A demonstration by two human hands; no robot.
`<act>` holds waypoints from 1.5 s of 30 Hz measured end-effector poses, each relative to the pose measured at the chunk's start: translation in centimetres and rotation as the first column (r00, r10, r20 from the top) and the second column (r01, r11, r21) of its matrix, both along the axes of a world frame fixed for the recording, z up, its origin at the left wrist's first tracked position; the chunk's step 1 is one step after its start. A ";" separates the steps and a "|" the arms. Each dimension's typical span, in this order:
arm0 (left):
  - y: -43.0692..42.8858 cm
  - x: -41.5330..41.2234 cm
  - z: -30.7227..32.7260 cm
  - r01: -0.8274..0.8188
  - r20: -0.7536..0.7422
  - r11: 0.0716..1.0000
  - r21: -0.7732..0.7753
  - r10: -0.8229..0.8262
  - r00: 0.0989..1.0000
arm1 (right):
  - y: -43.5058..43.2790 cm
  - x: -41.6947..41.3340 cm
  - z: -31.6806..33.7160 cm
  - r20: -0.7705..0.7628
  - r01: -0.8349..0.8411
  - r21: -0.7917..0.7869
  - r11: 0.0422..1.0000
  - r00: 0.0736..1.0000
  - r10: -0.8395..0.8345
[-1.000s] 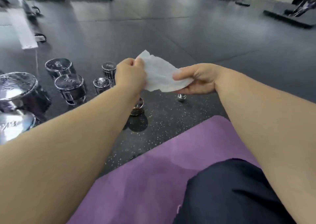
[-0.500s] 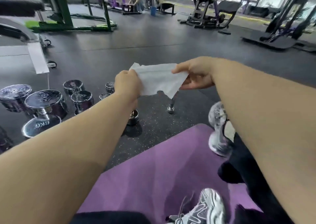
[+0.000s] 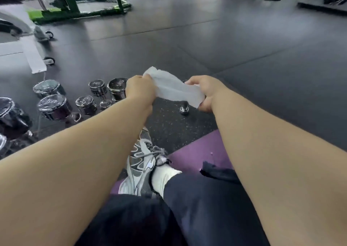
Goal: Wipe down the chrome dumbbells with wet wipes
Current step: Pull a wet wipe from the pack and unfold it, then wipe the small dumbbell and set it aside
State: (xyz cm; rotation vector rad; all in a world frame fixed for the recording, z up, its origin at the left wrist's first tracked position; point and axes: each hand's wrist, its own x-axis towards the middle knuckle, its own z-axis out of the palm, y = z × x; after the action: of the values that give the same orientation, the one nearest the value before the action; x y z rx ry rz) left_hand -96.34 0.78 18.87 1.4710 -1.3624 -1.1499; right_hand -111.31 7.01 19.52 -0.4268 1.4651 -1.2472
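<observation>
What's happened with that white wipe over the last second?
The wet wipe, held out flat a second ago, is now bunched into a narrower band, and the right grip has curled round its end. Nothing was let go: the left grip still holds the other end. The chrome dumbbells remain untouched.

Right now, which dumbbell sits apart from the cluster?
The small dumbbell standing alone below the wipe, by the right hand; the other dumbbells cluster left of the left hand.
</observation>
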 end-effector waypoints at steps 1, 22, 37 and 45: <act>-0.1 -1.6 0.1 0.008 0.005 0.999 0.046 -0.008 1.000 | 0.0 -1.6 -0.6 0.027 0.008 -0.006 1.000 1.000 -0.008; -12.5 -10.0 -6.2 0.280 -0.111 0.958 0.058 -0.272 0.956 | -10.8 -10.7 -4.0 -0.026 -0.368 0.170 0.914 0.926 0.378; -11.5 -14.2 -13.2 0.318 0.349 0.901 0.295 -0.412 0.842 | -12.1 -12.3 -12.5 0.028 0.380 -0.093 0.920 0.925 -0.379; -12.5 -15.8 -15.6 0.476 0.556 0.867 0.145 -0.469 0.686 | -14.7 -11.7 -13.9 -0.087 0.094 -0.169 0.981 0.990 -0.110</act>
State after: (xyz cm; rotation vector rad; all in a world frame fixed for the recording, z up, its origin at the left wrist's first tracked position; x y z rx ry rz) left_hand -112.15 -11.72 3.32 1.5743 -2.2819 -1.0189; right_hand -123.00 -7.69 5.63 -0.5343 1.4856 -1.4535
